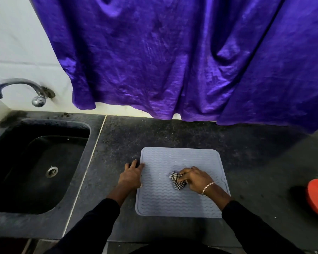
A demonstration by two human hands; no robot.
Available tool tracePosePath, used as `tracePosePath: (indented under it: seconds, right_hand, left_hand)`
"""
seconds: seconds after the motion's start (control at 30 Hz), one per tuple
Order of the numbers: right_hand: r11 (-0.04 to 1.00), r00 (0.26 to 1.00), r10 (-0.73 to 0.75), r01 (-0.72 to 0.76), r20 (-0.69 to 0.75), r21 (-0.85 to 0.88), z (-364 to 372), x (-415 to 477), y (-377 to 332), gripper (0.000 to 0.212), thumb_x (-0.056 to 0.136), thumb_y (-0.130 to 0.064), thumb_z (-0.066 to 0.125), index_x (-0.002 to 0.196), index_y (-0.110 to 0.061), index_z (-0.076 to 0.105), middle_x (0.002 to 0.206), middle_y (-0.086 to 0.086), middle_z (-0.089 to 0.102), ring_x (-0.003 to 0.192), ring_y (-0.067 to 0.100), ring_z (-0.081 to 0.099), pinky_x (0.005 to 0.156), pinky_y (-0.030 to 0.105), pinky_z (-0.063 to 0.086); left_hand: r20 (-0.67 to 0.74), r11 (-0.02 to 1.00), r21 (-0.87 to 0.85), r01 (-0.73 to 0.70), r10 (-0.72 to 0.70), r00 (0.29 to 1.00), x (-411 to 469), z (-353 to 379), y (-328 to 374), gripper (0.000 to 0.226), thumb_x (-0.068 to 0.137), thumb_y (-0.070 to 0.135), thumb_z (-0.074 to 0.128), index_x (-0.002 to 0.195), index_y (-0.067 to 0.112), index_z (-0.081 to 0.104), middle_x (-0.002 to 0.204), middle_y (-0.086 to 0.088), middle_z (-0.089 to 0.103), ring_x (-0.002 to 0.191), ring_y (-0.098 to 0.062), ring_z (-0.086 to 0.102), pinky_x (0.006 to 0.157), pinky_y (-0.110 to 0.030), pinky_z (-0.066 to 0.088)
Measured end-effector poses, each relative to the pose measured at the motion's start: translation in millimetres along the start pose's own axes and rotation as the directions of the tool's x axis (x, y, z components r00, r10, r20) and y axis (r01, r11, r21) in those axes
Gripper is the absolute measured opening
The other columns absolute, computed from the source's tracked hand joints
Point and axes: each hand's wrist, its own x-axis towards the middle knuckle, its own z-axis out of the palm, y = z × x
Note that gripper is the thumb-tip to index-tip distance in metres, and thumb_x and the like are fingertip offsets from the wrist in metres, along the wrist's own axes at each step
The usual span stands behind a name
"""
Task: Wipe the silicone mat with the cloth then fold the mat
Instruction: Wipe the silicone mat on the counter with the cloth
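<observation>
The silicone mat [163, 204] lies flat on the worktop [191, 132] near its front edge, right of the sink [35, 162]. The right hand [195, 178] pinches the bunched checked cloth [176, 180] a little right of the mat's middle, so most bare surface lies left of it and toward the front. The left hand [131, 174], fingers straight, presses the mat's left edge. The mat looks nearly square; its long axis is unclear. The right forearm hides the mat's front right corner.
</observation>
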Motion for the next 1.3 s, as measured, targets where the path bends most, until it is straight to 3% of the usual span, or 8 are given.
tracePosePath:
  seconds: [0.27,0.33,0.53,0.67,0.77,1.03,1.17,1.3]
  right_hand:
    - [0.997,0.997,-0.069,0.070,-0.023,0.038,-6.7,30.9,-33.3,0.053,0.074,-0.021,0.043,0.114,-0.044,0.069,0.136,-0.019,0.056,0.113,0.018,0.055,0.099,0.032,0.043]
    - [0.995,0.997,-0.083,0.083,0.004,0.049,-1.7,36.0,-46.0,0.050,0.077,-0.018,0.048,0.116,-0.042,0.069,0.136,-0.017,0.056,0.115,0.018,0.053,0.101,0.033,0.042]
    - [0.996,0.997,-0.078,0.079,-0.017,0.048,17.2,25.2,-35.9,0.051,0.082,-0.006,0.052,0.118,-0.037,0.070,0.138,-0.010,0.056,0.122,0.018,0.050,0.100,0.018,0.031]
    - [0.998,1.000,-0.008,0.008,-0.011,0.056,13.2,16.1,-14.9,0.054,0.079,-0.008,0.051,0.115,-0.043,0.070,0.136,-0.014,0.057,0.117,0.019,0.053,0.101,0.026,0.042]
    - [0.999,1.000,-0.005,0.005,-0.004,0.033,1.5,16.8,-17.5,0.052,0.079,-0.007,0.053,0.115,-0.040,0.070,0.135,-0.015,0.057,0.114,0.019,0.053,0.095,0.019,0.038]
    - [0.995,0.995,-0.093,0.094,-0.027,0.045,-4.4,44.7,-63.4,0.047,0.082,-0.012,0.059,0.119,-0.040,0.069,0.138,-0.017,0.055,0.110,0.018,0.050,0.091,0.020,0.037]
    - [0.993,0.993,-0.120,0.120,0.009,0.021,9.3,43.8,-72.1,0.046,0.083,-0.014,0.060,0.120,-0.040,0.067,0.137,-0.015,0.056,0.113,0.020,0.050,0.095,0.030,0.044]
    - [0.995,0.997,-0.070,0.071,-0.011,0.068,19.0,30.5,-48.5,0.051,0.081,-0.011,0.055,0.119,-0.041,0.067,0.138,-0.013,0.055,0.121,0.018,0.050,0.103,0.025,0.039]
  left_hand:
    - [-0.002,1.000,-0.027,0.015,-0.015,1.000,-2.6,-1.4,2.2,0.101,0.079,0.031,0.078,0.157,0.036,0.015,0.165,-0.001,0.002,0.149,-0.038,0.007,0.110,-0.055,0.041]
    - [0.004,0.999,-0.030,0.015,-0.014,1.000,-2.8,-2.4,2.0,0.101,0.079,0.031,0.079,0.157,0.036,0.015,0.165,-0.001,0.002,0.150,-0.037,0.007,0.111,-0.056,0.040]
    - [0.004,0.999,-0.040,0.010,-0.010,1.000,-4.5,-2.1,1.0,0.100,0.080,0.030,0.078,0.157,0.036,0.014,0.166,0.000,0.001,0.150,-0.037,0.005,0.111,-0.055,0.040]
    - [0.000,0.999,-0.039,0.015,-0.015,1.000,-5.4,-1.4,2.4,0.098,0.082,0.030,0.076,0.157,0.036,0.013,0.166,-0.001,0.000,0.150,-0.037,0.005,0.110,-0.054,0.041]
    - [-0.006,0.999,-0.041,0.020,-0.020,1.000,-4.8,0.1,2.3,0.098,0.082,0.029,0.076,0.157,0.036,0.013,0.166,0.000,0.001,0.150,-0.037,0.006,0.110,-0.054,0.041]
    - [-0.009,1.000,-0.022,0.002,-0.002,1.000,-1.5,0.3,-1.4,0.099,0.080,0.033,0.077,0.157,0.037,0.014,0.165,-0.001,0.003,0.149,-0.037,0.008,0.110,-0.055,0.041]
    - [-0.015,0.999,-0.042,0.005,-0.006,1.000,-3.0,0.8,-1.0,0.095,0.082,0.029,0.073,0.156,0.037,0.014,0.165,0.001,0.002,0.150,-0.036,0.007,0.109,-0.056,0.042]
    - [-0.013,0.999,-0.047,0.008,-0.009,1.000,-4.0,0.5,-1.1,0.095,0.082,0.030,0.074,0.156,0.038,0.015,0.165,0.001,0.002,0.151,-0.035,0.007,0.110,-0.056,0.041]
